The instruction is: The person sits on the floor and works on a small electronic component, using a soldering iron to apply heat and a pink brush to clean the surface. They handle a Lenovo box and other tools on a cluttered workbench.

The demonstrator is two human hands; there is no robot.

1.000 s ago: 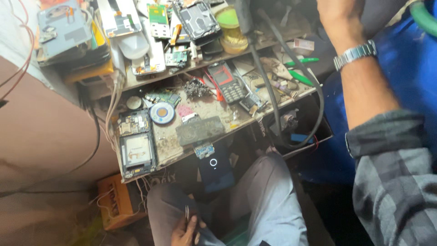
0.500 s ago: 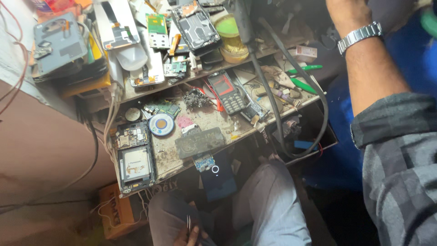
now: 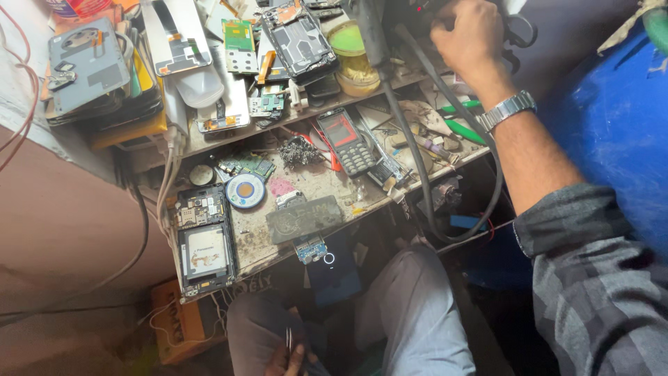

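My right hand [image 3: 472, 36] reaches to the back right of the cluttered bench, its fingers curled over a dark device [image 3: 424, 15] by a thick black hose [image 3: 407, 139]. A metal watch [image 3: 506, 110] sits on that wrist, above a grey checked sleeve. My left hand [image 3: 289, 361] rests low in my lap and pinches thin metal tweezers [image 3: 288, 340]. A small blue circuit board [image 3: 311, 248] lies at the bench's front edge, above a dark phone [image 3: 332, 275] on my knee.
The worn bench [image 3: 313, 184] carries an opened phone [image 3: 204, 240], a keypad phone [image 3: 346, 139], a round blue tin [image 3: 245, 191], a dark pad [image 3: 305, 218] and green-handled pliers [image 3: 465, 130]. Stacked phone parts [image 3: 90, 69] crowd the upper shelf. A blue barrel [image 3: 612, 132] stands at the right.
The view has tilted so my right hand, cut off at the top edge before, is now fully visible on the dark device. My left hand stays in my lap with the tweezers.
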